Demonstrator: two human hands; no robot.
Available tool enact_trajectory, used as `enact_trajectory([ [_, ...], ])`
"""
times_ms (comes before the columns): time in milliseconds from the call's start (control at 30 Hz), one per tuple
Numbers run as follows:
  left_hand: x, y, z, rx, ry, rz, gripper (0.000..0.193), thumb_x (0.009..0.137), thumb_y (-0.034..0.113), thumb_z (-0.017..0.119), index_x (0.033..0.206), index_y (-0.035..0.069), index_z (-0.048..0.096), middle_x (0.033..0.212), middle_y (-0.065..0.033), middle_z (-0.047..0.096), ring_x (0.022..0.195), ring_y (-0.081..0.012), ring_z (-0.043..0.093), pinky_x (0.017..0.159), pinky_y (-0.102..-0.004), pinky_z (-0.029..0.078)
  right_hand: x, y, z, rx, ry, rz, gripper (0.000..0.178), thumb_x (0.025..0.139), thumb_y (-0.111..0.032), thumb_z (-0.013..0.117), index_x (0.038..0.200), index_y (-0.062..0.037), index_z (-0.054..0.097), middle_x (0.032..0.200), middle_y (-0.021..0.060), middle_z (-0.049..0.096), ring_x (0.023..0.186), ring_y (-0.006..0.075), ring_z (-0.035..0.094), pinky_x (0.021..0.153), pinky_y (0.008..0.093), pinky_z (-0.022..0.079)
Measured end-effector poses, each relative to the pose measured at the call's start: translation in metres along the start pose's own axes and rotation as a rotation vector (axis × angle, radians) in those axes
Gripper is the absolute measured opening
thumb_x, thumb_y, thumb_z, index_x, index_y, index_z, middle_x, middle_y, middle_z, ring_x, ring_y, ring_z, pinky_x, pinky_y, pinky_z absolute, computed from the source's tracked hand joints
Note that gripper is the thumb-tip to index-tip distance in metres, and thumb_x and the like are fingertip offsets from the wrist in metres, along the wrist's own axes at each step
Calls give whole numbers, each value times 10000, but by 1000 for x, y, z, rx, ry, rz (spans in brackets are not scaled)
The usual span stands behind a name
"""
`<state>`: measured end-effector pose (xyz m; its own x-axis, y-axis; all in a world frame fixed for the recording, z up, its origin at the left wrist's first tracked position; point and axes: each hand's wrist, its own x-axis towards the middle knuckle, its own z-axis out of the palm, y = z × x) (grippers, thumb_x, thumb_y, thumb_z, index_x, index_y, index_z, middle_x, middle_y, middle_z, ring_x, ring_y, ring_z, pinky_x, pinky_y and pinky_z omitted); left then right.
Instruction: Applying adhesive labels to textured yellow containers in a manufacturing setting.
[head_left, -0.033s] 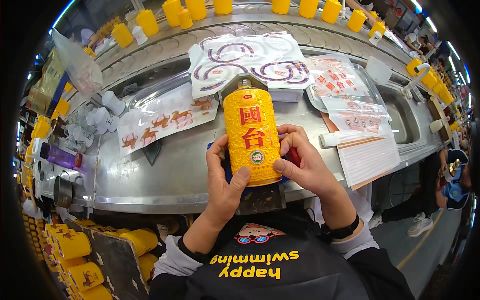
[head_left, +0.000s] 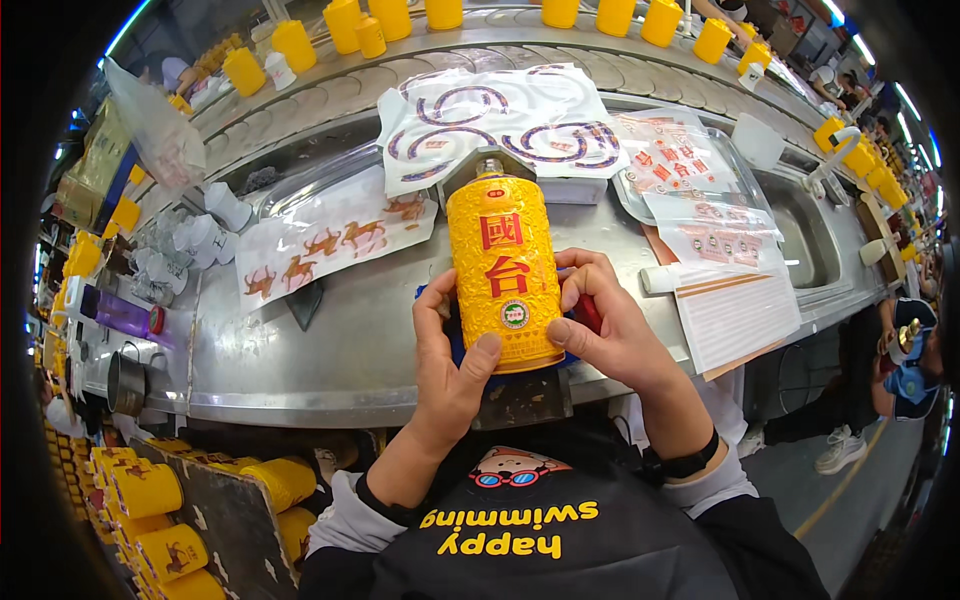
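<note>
A yellow embossed bottle [head_left: 527, 250] with red characters and a small round green-and-white emblem lies tilted before me, its narrow neck pointing away. My left hand [head_left: 447, 350] grips its lower left side, thumb on the front. On the lower right, my right hand [head_left: 618, 335] presses its thumb against the bottle, fingers curled. Part of a red object [head_left: 588, 314] shows by the right fingers; its kind is hidden. Beneath the bottle, a bit of blue material shows at the support. Decal sheets [head_left: 500, 105] with curved blue bands lie beyond the neck.
Left on the metal bench [head_left: 300, 375] lies a sheet of brown animal decals [head_left: 330, 245]. At right are red-print decal sheets [head_left: 675, 155], a lined sheet [head_left: 738, 320] and a sink [head_left: 805, 235]. A conveyor [head_left: 480, 45] carries yellow bottles behind. More bottles [head_left: 150, 490] stack lower left.
</note>
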<state>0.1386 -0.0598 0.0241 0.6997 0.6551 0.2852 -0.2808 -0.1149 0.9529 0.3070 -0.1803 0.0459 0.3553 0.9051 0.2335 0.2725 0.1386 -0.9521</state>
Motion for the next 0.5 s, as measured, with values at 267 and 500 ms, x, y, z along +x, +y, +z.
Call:
enact_trajectory([
  [267, 0, -1, 0, 9, 5, -5, 659, 924, 279, 623, 1394, -23, 274, 1317, -154, 397, 1249, -233, 390, 1094, -362, 276, 0, 3, 1, -59, 10, -35, 381, 828, -306, 750, 947, -57, 487, 1234, 176, 405, 1115, 234, 437, 932, 319, 393],
  [500, 2, 0, 1, -9, 10, 10, 650, 916, 264, 627, 1388, -24, 284, 1307, -160, 404, 1236, -234, 401, 1085, -362, 288, 1, 0, -1, -62, 2, -33, 352, 807, -219, 755, 983, -45, 505, 1294, 207, 417, 1150, 248, 467, 954, 337, 402],
])
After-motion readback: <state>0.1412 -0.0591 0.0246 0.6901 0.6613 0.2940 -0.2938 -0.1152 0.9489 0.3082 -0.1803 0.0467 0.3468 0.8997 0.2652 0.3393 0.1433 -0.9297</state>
